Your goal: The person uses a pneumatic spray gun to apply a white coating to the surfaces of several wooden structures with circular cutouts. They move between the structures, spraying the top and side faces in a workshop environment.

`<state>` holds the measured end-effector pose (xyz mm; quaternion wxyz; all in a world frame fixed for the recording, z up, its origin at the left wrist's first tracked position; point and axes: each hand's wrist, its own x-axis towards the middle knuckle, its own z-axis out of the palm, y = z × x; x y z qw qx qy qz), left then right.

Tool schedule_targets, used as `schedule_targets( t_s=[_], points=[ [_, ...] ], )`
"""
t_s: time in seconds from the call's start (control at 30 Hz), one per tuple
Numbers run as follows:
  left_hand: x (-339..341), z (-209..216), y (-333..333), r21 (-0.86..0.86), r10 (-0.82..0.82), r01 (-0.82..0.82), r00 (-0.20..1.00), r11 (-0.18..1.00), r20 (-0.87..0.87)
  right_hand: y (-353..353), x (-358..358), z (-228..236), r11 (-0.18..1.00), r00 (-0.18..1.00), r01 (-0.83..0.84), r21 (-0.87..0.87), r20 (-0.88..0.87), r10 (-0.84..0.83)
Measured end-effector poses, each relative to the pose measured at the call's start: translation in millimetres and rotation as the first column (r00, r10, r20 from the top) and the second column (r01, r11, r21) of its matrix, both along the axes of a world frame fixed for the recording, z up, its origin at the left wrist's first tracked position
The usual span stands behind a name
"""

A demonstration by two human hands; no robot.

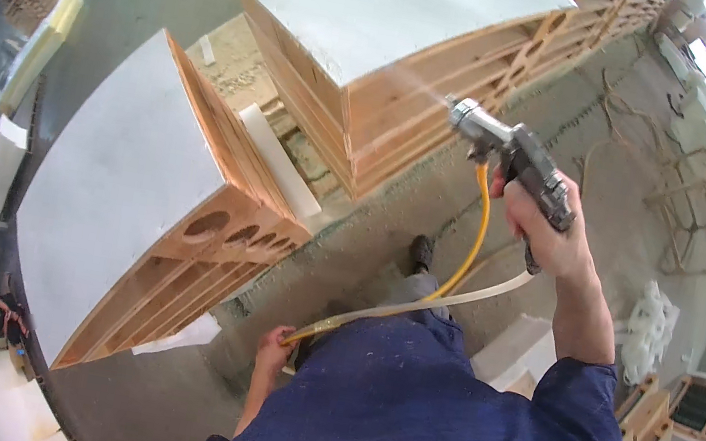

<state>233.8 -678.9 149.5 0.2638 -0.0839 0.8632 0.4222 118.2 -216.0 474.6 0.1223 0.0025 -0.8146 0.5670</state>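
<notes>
My right hand (545,217) is wrapped round the grip of a metal spray gun (526,161), held out at chest height. A pale mist leaves its nozzle toward the corner of a large wooden frame with a white top (388,11). From the gun a yellow hose (479,232) and a whitish hose (462,297) run down across my front. Low at my left side, my left hand (274,347) is closed round these hoses. A second white-topped wooden frame (121,182), with round holes in its end board, stands to the left.
Between the frames lie a white strip (279,161) and yellowish scraps (243,67). Loose hoses (655,145) tangle on the floor at right. A white block (518,351) and crumpled plastic (650,331) are close by my right arm. White slabs (1,166) stand along the left.
</notes>
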Motion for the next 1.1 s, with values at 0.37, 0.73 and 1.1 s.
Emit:
schedule_targets(
  t_s=[0.37, 0.73, 1.1],
  points=[
    [4.5, -14.7, -26.3, -0.015, -0.045, 0.046, 0.996, 0.999, 0.073, -42.3, 67.4, -4.2, 0.995, 0.989, -0.055, 0.081, 0.139, 0.044],
    [-9.2, 12.1, 64.6, 0.06, -0.074, 0.075, 0.997, 0.995, -0.019, 118.5, 30.0, -24.2, 0.912, 0.927, 0.374, -0.166, 0.094, -0.363],
    [-27.7, 48.8, 191.9, 0.001, -0.112, 0.112, 0.994, 0.994, -0.003, 292.5, -9.7, -15.3, 0.73, 0.794, 0.575, -0.369, 0.035, -0.607]
  ],
)
